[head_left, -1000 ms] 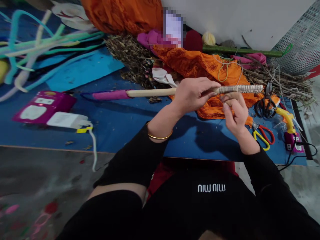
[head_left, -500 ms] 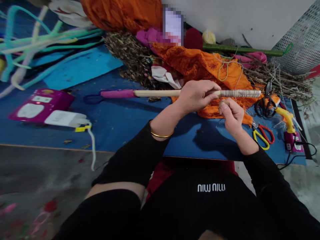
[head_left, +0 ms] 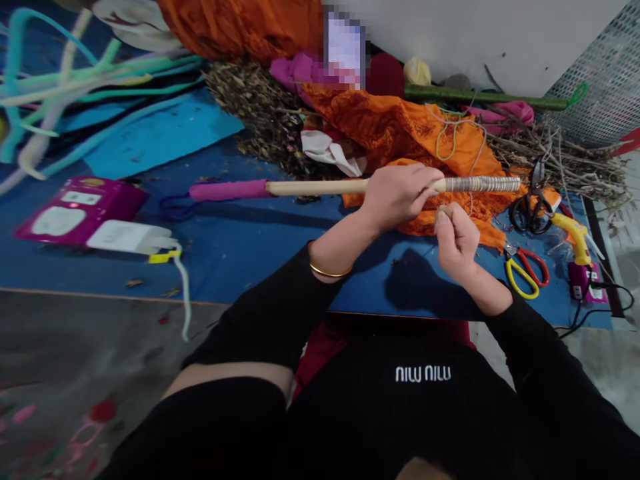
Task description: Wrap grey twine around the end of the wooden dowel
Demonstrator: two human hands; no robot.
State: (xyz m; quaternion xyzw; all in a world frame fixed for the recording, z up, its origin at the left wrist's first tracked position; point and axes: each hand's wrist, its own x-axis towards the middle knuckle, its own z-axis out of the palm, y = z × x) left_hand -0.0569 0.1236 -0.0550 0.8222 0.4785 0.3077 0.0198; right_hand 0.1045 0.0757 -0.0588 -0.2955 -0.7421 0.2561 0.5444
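My left hand [head_left: 397, 193] is wrapped round a wooden stick [head_left: 320, 187], holding it level above the table. The stick's left end has a magenta wrap [head_left: 230, 191] with a dark blue cord loop [head_left: 175, 207] beyond it. Toward its right end, brown and white cord [head_left: 483, 184] is wound round the wood in tight turns. Just below the stick, my right hand [head_left: 457, 237] is closed in a pinch; whatever lies between its thumb and finger is too small to make out. Orange cloth [head_left: 415, 133] lies behind both hands.
Red-and-yellow-handled scissors [head_left: 527, 270], black scissors [head_left: 533, 207] and a yellow glue gun [head_left: 575, 237] lie at right. Dry twigs [head_left: 575, 160] are heaped behind them. At left sit a purple power strip [head_left: 75, 210] and coloured foam tubes [head_left: 100, 77]. The blue table's front edge [head_left: 280, 308] is near my body.
My right hand has moved slightly left and down. The stick and my left hand have shifted a little, the stick's magenta end moving left.
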